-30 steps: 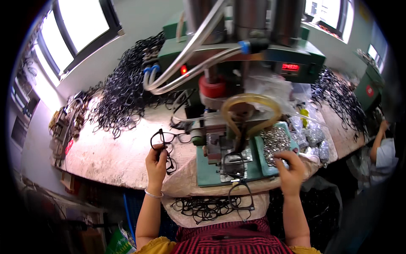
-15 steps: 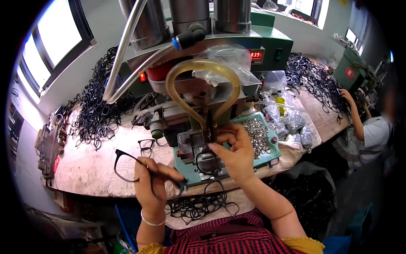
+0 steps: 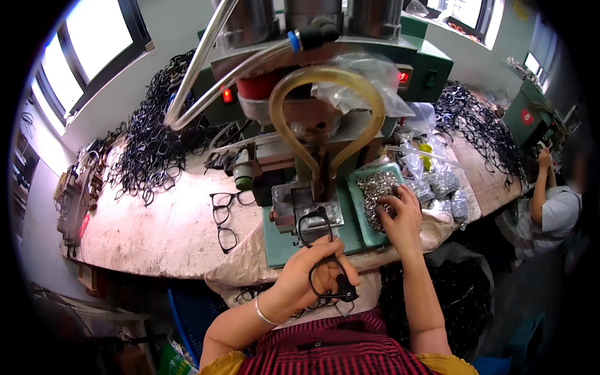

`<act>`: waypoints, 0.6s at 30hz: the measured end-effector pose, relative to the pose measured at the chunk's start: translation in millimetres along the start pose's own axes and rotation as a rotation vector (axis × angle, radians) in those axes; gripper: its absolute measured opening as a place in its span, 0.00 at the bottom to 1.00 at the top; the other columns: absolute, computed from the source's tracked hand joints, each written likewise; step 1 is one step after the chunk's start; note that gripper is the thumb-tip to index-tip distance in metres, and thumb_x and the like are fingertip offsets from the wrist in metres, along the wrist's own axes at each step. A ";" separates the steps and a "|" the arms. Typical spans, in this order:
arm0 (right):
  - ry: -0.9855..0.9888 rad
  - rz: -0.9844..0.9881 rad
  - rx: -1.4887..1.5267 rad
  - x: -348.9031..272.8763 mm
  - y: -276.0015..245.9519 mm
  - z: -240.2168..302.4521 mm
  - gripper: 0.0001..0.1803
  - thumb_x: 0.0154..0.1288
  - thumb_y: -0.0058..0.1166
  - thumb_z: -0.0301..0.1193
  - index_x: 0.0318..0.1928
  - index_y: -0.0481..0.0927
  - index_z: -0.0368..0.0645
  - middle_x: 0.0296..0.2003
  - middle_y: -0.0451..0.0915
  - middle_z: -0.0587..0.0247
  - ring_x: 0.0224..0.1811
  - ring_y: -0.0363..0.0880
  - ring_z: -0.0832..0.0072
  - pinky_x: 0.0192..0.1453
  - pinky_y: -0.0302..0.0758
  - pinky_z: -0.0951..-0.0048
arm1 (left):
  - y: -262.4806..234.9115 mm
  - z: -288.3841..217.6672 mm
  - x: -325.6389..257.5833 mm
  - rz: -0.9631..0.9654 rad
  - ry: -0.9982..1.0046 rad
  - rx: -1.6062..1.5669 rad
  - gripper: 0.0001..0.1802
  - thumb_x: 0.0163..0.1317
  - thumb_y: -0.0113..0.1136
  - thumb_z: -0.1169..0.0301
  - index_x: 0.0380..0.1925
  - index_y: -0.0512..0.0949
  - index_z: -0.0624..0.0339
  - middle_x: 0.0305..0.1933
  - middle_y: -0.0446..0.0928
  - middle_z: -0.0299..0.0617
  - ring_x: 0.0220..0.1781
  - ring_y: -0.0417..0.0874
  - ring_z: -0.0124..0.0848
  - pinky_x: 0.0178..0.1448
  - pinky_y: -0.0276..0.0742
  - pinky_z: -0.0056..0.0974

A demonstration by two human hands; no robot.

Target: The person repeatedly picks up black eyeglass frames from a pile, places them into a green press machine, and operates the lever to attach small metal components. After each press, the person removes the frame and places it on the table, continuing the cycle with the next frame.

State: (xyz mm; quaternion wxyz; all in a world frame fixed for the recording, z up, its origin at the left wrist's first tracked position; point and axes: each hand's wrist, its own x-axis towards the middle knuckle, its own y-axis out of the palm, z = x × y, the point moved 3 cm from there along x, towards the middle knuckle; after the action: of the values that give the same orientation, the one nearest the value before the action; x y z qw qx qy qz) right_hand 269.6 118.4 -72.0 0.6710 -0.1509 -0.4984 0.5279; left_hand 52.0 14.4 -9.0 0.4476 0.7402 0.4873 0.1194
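Held in my left hand [image 3: 319,265] is a black eyeglass frame [image 3: 345,288], turned on end. Its upper rim stands in front of the machine's metal fixture [image 3: 283,209], and its lower rim lies across my palm. I cannot tell whether the frame touches the fixture. My right hand [image 3: 404,219] reaches into a green tray [image 3: 367,234] of small shiny metal parts [image 3: 373,186], fingers curved and apart at the parts. Any single piece at the fingertips is too small to make out.
A yellowed hose [image 3: 277,106] loops down above the fixture. Left on the table are loose eyeglass frames [image 3: 220,214] and a big dark heap of frames [image 3: 147,147]. Bags of small parts [image 3: 442,183] sit beyond the tray. Another person [image 3: 553,206] works at the far right.
My right hand has moved from the fixture to the tray of parts. One eyeglass frame has left my left hand and lies on the table; that hand now holds the one at the fixture.
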 end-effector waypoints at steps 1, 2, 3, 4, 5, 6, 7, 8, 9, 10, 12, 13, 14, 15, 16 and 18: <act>-0.012 -0.014 0.027 -5.1 3.2 -5.9 0.10 0.49 0.66 0.31 0.35 0.86 0.46 0.54 0.77 0.46 0.64 0.70 0.50 0.65 0.68 0.54 | 3.8 -0.8 -1.0 -0.060 -0.010 -0.007 0.09 0.72 0.45 0.63 0.39 0.67 0.57 0.30 0.80 0.62 0.24 0.80 0.35 0.29 0.75 0.29; -0.036 -0.047 0.054 -3.0 4.3 -5.6 0.09 0.50 0.66 0.30 0.34 0.86 0.46 0.53 0.78 0.47 0.64 0.70 0.51 0.64 0.69 0.55 | 3.8 -0.6 -0.1 -0.054 -0.008 0.000 0.09 0.72 0.46 0.63 0.39 0.67 0.58 0.30 0.80 0.62 0.24 0.80 0.35 0.29 0.76 0.29; -0.064 -0.068 0.057 -2.7 5.6 -1.4 0.09 0.50 0.64 0.30 0.34 0.85 0.45 0.53 0.78 0.48 0.64 0.70 0.51 0.63 0.70 0.55 | 0.3 1.3 0.6 -0.048 -0.004 0.006 0.09 0.72 0.46 0.63 0.39 0.67 0.58 0.31 0.81 0.62 0.24 0.80 0.35 0.30 0.76 0.29; -0.092 -0.090 0.061 -2.8 5.3 4.6 0.08 0.51 0.63 0.29 0.34 0.84 0.45 0.53 0.78 0.48 0.64 0.70 0.51 0.62 0.70 0.55 | -2.8 1.6 1.2 -0.042 0.000 0.012 0.09 0.72 0.46 0.64 0.39 0.67 0.58 0.31 0.81 0.62 0.24 0.80 0.35 0.30 0.77 0.29; -0.115 -0.101 0.063 -2.7 4.1 11.7 0.08 0.52 0.62 0.29 0.34 0.83 0.44 0.53 0.78 0.49 0.65 0.70 0.52 0.61 0.71 0.56 | -5.1 2.5 1.2 -0.036 0.002 0.015 0.11 0.73 0.45 0.63 0.40 0.68 0.59 0.32 0.81 0.64 0.25 0.81 0.36 0.30 0.78 0.30; -0.213 -0.024 0.037 1.0 4.8 22.2 0.08 0.52 0.61 0.28 0.35 0.82 0.43 0.53 0.77 0.49 0.65 0.69 0.51 0.63 0.70 0.56 | -8.1 2.5 3.1 0.006 -0.004 0.039 0.12 0.74 0.44 0.62 0.41 0.67 0.60 0.33 0.81 0.64 0.26 0.81 0.37 0.30 0.78 0.30; -0.312 0.051 0.010 6.5 4.4 34.3 0.08 0.53 0.60 0.27 0.36 0.80 0.42 0.53 0.77 0.49 0.65 0.68 0.51 0.64 0.69 0.56 | -11.8 1.9 5.6 0.049 -0.009 0.064 0.13 0.74 0.43 0.61 0.41 0.67 0.60 0.33 0.81 0.65 0.27 0.82 0.38 0.30 0.78 0.30; -0.401 0.125 -0.015 8.9 7.0 42.4 0.08 0.54 0.58 0.26 0.36 0.79 0.40 0.53 0.76 0.49 0.66 0.68 0.51 0.65 0.68 0.56 | -13.9 2.8 5.2 0.089 -0.026 0.093 0.14 0.75 0.42 0.60 0.42 0.67 0.61 0.34 0.81 0.65 0.29 0.83 0.38 0.30 0.79 0.30; -0.407 0.197 0.055 16.5 12.7 35.8 0.08 0.55 0.55 0.24 0.37 0.77 0.38 0.54 0.75 0.50 0.67 0.66 0.49 0.65 0.68 0.55 | -8.7 0.0 -5.9 0.271 -0.151 -0.070 0.13 0.76 0.45 0.62 0.46 0.70 0.61 0.38 0.82 0.61 0.38 0.85 0.35 0.35 0.82 0.34; -0.392 0.147 0.051 24.1 15.8 29.6 0.08 0.55 0.55 0.23 0.37 0.77 0.37 0.54 0.76 0.49 0.66 0.66 0.48 0.64 0.68 0.54 | -18.1 -1.8 -18.8 0.207 -0.026 0.146 0.12 0.75 0.47 0.64 0.47 0.71 0.61 0.40 0.83 0.59 0.39 0.85 0.37 0.37 0.83 0.34; -0.347 0.058 0.030 28.3 18.1 15.3 0.08 0.54 0.54 0.22 0.37 0.76 0.36 0.52 0.76 0.47 0.65 0.67 0.46 0.64 0.69 0.52 | -39.8 0.4 -53.0 0.085 0.211 0.565 0.12 0.72 0.52 0.68 0.50 0.73 0.63 0.43 0.83 0.54 0.41 0.86 0.39 0.39 0.83 0.34; -0.358 -0.054 0.070 26.9 10.5 11.6 0.06 0.60 0.54 0.21 0.38 0.77 0.36 0.45 0.80 0.53 0.56 0.77 0.54 0.58 0.74 0.59 | -52.3 -14.7 -65.9 -0.144 0.375 0.912 0.13 0.69 0.55 0.72 0.51 0.75 0.63 0.48 0.81 0.53 0.47 0.84 0.42 0.45 0.83 0.37; -0.134 -0.081 0.233 18.7 3.1 -0.8 0.06 0.61 0.55 0.22 0.39 0.77 0.36 0.42 0.81 0.56 0.51 0.78 0.60 0.54 0.74 0.64 | -64.8 -29.2 -79.8 -0.379 0.537 1.245 0.15 0.65 0.59 0.76 0.52 0.76 0.63 0.53 0.80 0.52 0.52 0.82 0.45 0.50 0.82 0.41; 0.087 -0.107 0.396 2.1 -3.0 -11.7 0.05 0.62 0.56 0.22 0.39 0.78 0.36 0.39 0.81 0.60 0.46 0.79 0.66 0.50 0.75 0.69 | -74.1 -47.9 -84.2 -0.555 0.638 1.621 0.17 0.62 0.60 0.77 0.52 0.77 0.62 0.58 0.77 0.53 0.57 0.78 0.49 0.56 0.78 0.44; 0.309 -0.142 0.564 -11.0 -5.3 -21.1 0.05 0.64 0.57 0.22 0.40 0.79 0.36 0.36 0.82 0.63 0.42 0.81 0.73 0.47 0.76 0.74 | -81.3 -67.5 -86.8 -0.738 0.736 2.008 0.19 0.58 0.62 0.78 0.52 0.78 0.61 0.62 0.73 0.54 0.62 0.74 0.52 0.62 0.74 0.47; 0.428 -0.323 0.871 -27.7 -9.1 -27.5 0.05 0.67 0.58 0.24 0.41 0.80 0.37 0.33 0.80 0.71 0.35 0.75 0.86 0.42 0.71 0.84 | -145.8 -76.1 -89.7 -0.797 0.577 2.191 0.17 0.55 0.62 0.79 0.47 0.82 0.58 0.67 0.68 0.53 0.63 0.70 0.55 0.67 0.66 0.50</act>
State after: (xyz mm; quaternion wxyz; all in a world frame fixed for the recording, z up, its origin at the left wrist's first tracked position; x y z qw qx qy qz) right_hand 299.0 99.9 -92.0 0.8318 0.1170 -0.1006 0.5333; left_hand -128.8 -0.3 -55.9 -0.5401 0.4706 0.6070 -0.3440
